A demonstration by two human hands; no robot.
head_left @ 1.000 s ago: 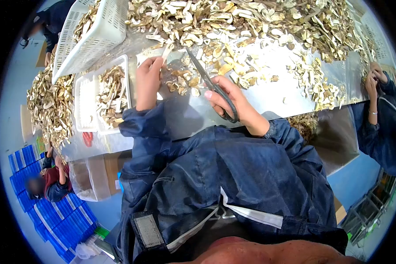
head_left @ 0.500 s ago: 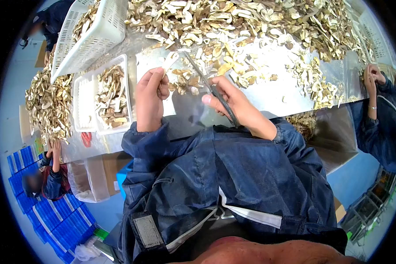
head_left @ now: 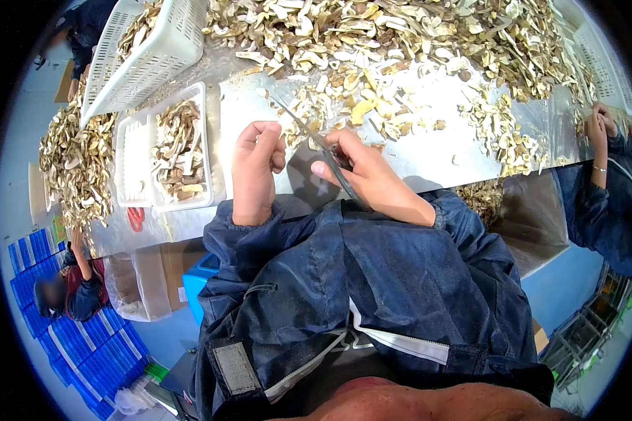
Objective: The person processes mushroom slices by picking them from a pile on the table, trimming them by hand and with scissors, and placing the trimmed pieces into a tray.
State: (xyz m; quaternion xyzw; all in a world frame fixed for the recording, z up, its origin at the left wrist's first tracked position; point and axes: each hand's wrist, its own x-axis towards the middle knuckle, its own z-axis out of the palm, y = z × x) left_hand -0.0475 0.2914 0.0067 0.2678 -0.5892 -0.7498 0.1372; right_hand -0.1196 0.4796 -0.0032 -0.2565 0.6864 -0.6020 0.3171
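Note:
My left hand [head_left: 258, 172] is above the near part of the metal table, fingers curled and thumb pressed to the forefinger. Whatever lies in that pinch, if anything, is hidden. My right hand [head_left: 365, 175] grips a pair of long dark tweezers [head_left: 336, 163] between thumb and fingers. Their thin tip points away and to the left, just beyond my left hand's fingertips. Loose pale and yellowish dried mushroom slices [head_left: 364, 109] lie scattered on the table past both hands. A large heap of mushroom slices [head_left: 372, 31] spreads behind them.
Left of my hands, a white plastic tray [head_left: 135, 165] holds mushroom slices. A white perforated basket [head_left: 144, 67] stands tilted behind it, and a red object [head_left: 135, 219] lies near the table edge. Other people's hands [head_left: 597, 130] work at the right and left ends.
The pale slice that showed at my left fingertips is no longer seen there. My left hand has shifted right and slightly nearer; the tweezers' tip has moved left and a little nearer.

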